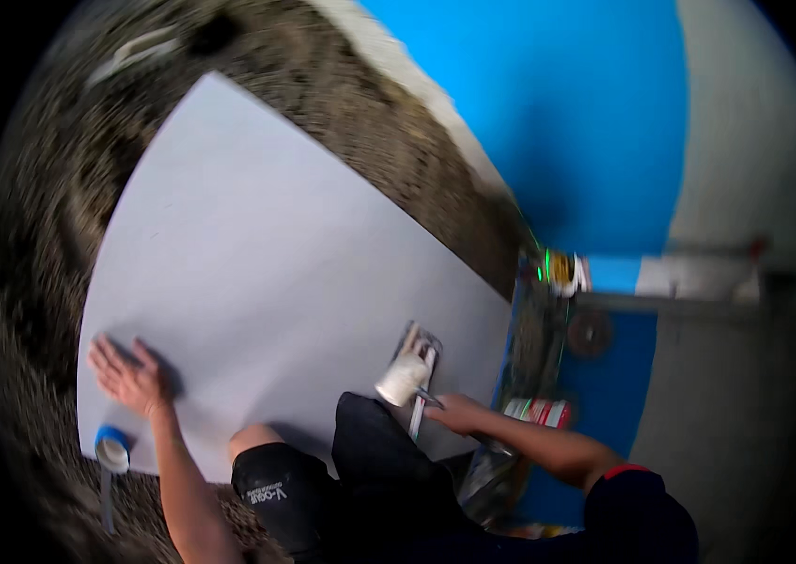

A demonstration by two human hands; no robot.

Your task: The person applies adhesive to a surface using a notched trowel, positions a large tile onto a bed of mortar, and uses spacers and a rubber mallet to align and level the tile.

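My left hand (130, 378) lies flat with fingers spread near the left edge of a large white sheet (257, 226). In my right hand (457, 414) is the handle of a mallet with a pale, cylinder-shaped head (403, 379). The mallet head is over the right part of the sheet, in front of a flat, dark-edged thing (429, 340) and a thin pale strip (417, 419). Blur hides what these two are, and whether the mallet touches the sheet. A blue-rimmed tape roll (112, 448) sits at the sheet's lower left corner. My knees are at its near edge.
Rough brown ground (50, 273) surrounds the sheet. To the right are a blue-painted surface (586, 113), a blurred bar-like thing (689, 278), a round disc (590, 334) and a red and white can-like container (539, 413). A pale object (138, 52) lies at the far left.
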